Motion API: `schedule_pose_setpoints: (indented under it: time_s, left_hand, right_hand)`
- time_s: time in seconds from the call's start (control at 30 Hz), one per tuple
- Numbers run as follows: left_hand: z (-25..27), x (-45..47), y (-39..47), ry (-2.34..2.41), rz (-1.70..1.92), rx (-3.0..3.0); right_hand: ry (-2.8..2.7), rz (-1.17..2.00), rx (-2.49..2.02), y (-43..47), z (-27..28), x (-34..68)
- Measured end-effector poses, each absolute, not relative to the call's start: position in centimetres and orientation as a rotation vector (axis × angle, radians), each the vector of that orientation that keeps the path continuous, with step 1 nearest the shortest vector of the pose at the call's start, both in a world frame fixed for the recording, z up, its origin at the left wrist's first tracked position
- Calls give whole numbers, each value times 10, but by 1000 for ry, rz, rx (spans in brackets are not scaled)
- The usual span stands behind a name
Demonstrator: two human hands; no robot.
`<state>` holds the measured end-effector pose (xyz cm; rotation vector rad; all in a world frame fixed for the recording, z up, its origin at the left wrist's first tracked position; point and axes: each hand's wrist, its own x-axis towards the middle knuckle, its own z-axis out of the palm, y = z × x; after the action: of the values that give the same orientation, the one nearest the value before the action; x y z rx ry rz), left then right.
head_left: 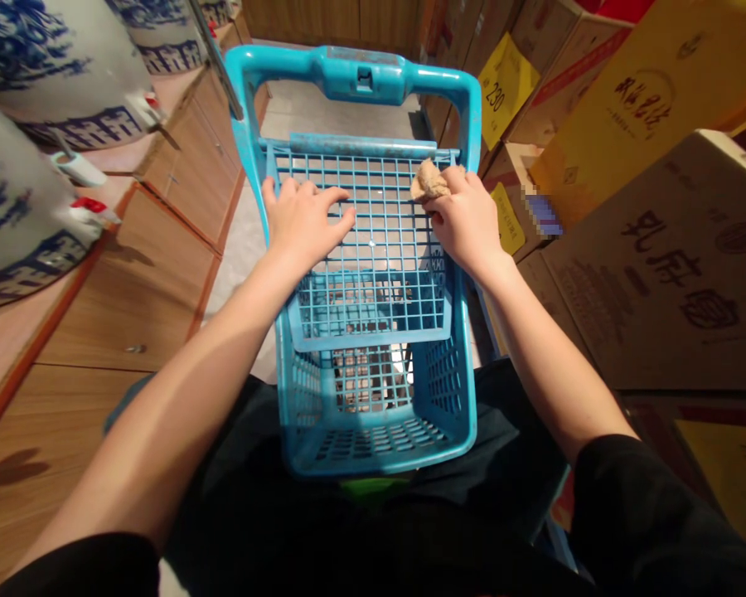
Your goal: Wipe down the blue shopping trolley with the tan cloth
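Note:
A blue plastic shopping cart (471,390) stands right in front of me, its handle (364,76) at the far end. Its grid flap (379,249) slopes across the upper part of the basket. On the left side of that flap rests my left hand (307,217), fingers spread and holding nothing. My right hand (466,211) is closed on a crumpled tan cloth (430,182) at the flap's right side. Some of its fingers are hidden behind the cloth and the hand.
Wooden cabinets (180,166) run along the left, carrying large blue-and-white jars (68,75) with red-handled taps. Stacked cartons (665,274) and yellow boxes (646,108) line the right. A narrow strip of light floor (298,108) shows beyond the cart.

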<state>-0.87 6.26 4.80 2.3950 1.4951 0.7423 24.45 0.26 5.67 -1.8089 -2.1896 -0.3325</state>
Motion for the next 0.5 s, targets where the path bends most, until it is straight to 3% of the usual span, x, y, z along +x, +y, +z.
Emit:
schedule_pose_setpoints:
  time_s: [0.23, 0.4, 0.5]
  left_hand:
    - [50, -10, 62, 1502, 720, 2403]
    - [51, -10, 62, 1495, 733, 2379]
    - [50, -9, 63, 1502, 720, 2376]
  right_hand:
    - [-2434, -92, -1616, -33, 61, 226]
    - [-2278, -299, -1687, -26, 54, 248]
    - [-2357, -261, -1666, -28, 50, 250]
